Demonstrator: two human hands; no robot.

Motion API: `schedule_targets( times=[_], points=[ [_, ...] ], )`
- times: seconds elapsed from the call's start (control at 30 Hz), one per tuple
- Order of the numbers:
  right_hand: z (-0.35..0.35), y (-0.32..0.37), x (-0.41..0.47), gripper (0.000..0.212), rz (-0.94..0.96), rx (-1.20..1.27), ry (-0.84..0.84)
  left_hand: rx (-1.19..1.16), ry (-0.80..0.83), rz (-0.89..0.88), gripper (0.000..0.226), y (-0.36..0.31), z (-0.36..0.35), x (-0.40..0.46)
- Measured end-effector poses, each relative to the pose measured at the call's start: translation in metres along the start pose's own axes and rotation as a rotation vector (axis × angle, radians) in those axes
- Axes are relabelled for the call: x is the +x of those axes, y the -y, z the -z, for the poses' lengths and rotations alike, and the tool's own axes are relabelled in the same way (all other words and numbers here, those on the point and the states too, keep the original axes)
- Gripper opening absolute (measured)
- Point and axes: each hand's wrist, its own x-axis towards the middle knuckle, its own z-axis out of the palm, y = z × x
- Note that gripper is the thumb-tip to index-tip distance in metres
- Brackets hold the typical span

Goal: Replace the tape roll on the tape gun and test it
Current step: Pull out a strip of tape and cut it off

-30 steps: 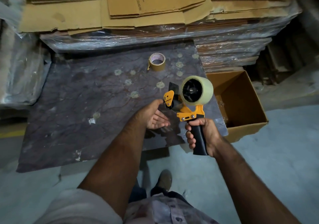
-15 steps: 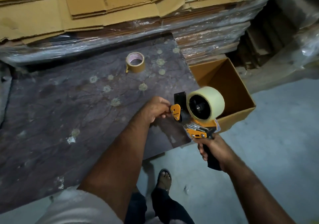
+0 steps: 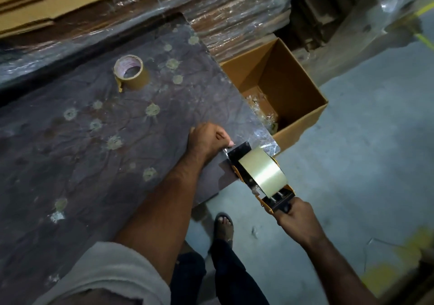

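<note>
A brown tape roll (image 3: 131, 72) lay flat on the dark, stained surface (image 3: 70, 154), well apart from the hands. Nearer the surface's right corner, the left hand (image 3: 207, 140) was curled shut, pinching the loose end of clear tape at the front of the tape gun (image 3: 258, 175). The gun carried a pale roll (image 3: 264, 172) and hung tilted over the surface's edge. The right hand (image 3: 297, 217) was wrapped tightly around its handle. Behind, an open cardboard box (image 3: 303, 116) stood on the floor.
</note>
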Motion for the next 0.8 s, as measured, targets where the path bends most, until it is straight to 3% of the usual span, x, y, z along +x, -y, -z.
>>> schedule_targets(
  times=[0.1, 0.27, 0.33, 0.37, 0.43, 0.5, 0.6, 0.8],
  points=[
    [-0.005, -0.003, 0.006, 0.037, 0.011, -0.005, 0.01, 0.099, -0.066, -0.076, 0.026, 0.004, -0.006, -0.003],
    [-0.009, -0.007, 0.019, 0.032, -0.008, -0.029, 0.027, 0.124, -0.169, -0.084, 0.032, 0.009, -0.004, -0.006],
    [-0.008, -0.006, 0.02, 0.034, -0.039, -0.019, 0.033, 0.117, -0.243, -0.148, 0.017, 0.012, -0.002, -0.014],
    [-0.008, -0.005, 0.021, 0.033, -0.044, -0.01, 0.036, 0.115, -0.238, -0.226, 0.007, 0.013, -0.002, -0.019],
    [-0.005, -0.003, 0.021, 0.025, -0.029, 0.005, 0.06, 0.051, -0.13, -0.364, 0.026, 0.01, -0.005, -0.03],
    [-0.004, -0.004, 0.019, 0.021, -0.018, 0.001, 0.087, -0.015, 0.014, -0.379, 0.042, 0.011, -0.011, -0.038],
    [-0.008, -0.009, 0.016, 0.032, -0.038, -0.035, 0.074, 0.082, 0.093, -0.381, 0.052, 0.021, -0.017, -0.041],
    [-0.009, -0.032, -0.008, 0.067, -0.107, -0.107, 0.013, 0.099, 0.004, -0.279, 0.028, 0.002, -0.027, -0.051]
  ],
)
